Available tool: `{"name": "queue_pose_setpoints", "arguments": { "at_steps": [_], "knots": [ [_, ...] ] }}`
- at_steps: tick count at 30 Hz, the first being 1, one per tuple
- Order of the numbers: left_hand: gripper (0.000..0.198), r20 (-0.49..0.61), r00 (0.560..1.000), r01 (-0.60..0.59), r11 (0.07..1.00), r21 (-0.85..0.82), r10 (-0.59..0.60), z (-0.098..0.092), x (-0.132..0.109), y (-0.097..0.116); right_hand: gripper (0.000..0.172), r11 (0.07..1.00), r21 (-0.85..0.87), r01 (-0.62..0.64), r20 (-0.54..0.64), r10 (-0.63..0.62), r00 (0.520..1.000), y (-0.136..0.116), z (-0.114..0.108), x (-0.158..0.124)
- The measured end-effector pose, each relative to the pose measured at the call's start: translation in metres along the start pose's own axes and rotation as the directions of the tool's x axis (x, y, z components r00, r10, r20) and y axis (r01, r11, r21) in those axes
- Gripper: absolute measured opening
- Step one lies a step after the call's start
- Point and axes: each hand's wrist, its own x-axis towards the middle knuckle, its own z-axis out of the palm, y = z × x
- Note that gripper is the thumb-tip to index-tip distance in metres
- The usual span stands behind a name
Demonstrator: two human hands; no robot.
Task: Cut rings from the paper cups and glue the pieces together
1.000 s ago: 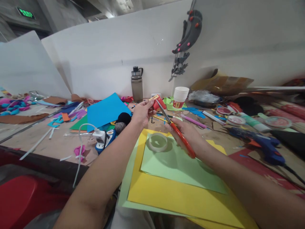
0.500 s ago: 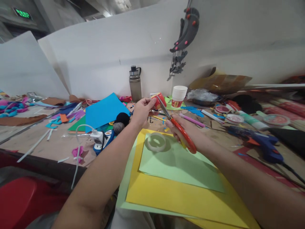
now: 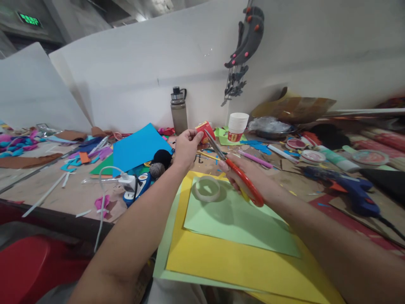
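Note:
My left hand (image 3: 186,147) is closed in a pinch on a small red paper cup (image 3: 205,130), held tilted above the table. My right hand (image 3: 246,177) grips red-handled scissors (image 3: 236,172); their metal blades point up and left and touch the cup's side. Below both hands lies a roll of clear tape (image 3: 207,188) on a light green sheet (image 3: 234,219), which rests on a yellow sheet (image 3: 228,261).
A grey water bottle (image 3: 179,110) and a stack of paper cups (image 3: 238,126) stand by the white partition. A blue sheet (image 3: 137,147), black and grey yarn balls (image 3: 161,162), a white charger with cable (image 3: 126,182) and a blue glue gun (image 3: 351,190) lie around.
The cup has turned in my left hand and both hands shifted slightly left. The scissors stay against the cup, their handles a little lower.

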Motion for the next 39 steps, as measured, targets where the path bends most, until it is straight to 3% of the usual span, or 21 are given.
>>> {"name": "queue_pose_setpoints", "arguments": {
  "at_steps": [3,6,11,24,30,35,39],
  "knots": [
    [0.017,0.041,0.999,-0.004,1.0,0.011,0.003,0.004,-0.003,-0.004,0.041,0.999,0.036,-0.009,0.058,0.007,0.998,0.004,0.001,0.002],
    [0.017,0.068,0.998,0.018,1.0,0.009,-0.018,0.01,-0.008,-0.003,0.037,0.997,0.07,-0.016,0.03,0.014,0.999,0.009,0.002,0.003],
    [0.016,0.025,0.998,0.063,0.997,-0.038,-0.062,0.017,-0.014,0.004,0.033,0.995,0.097,-0.023,0.009,0.022,1.0,0.009,0.004,0.002],
    [0.014,0.014,0.995,0.1,0.995,0.029,-0.1,0.015,-0.014,0.008,0.033,1.0,0.009,-0.017,0.011,0.017,1.0,0.006,0.002,0.0],
    [0.014,0.007,0.991,0.135,0.991,-0.018,-0.135,0.015,-0.014,0.007,0.032,0.999,0.035,-0.021,0.006,0.021,1.0,0.007,0.005,0.001],
    [0.018,0.068,0.973,0.227,0.97,-0.084,-0.222,0.009,-0.011,0.009,0.034,0.997,0.068,-0.032,0.065,0.028,0.998,0.006,0.003,0.001],
    [0.015,0.044,0.973,0.232,0.968,-0.098,-0.228,0.007,-0.009,0.01,0.034,0.999,0.031,-0.03,0.11,0.027,0.994,0.003,0.0,0.0]
  ]
}}
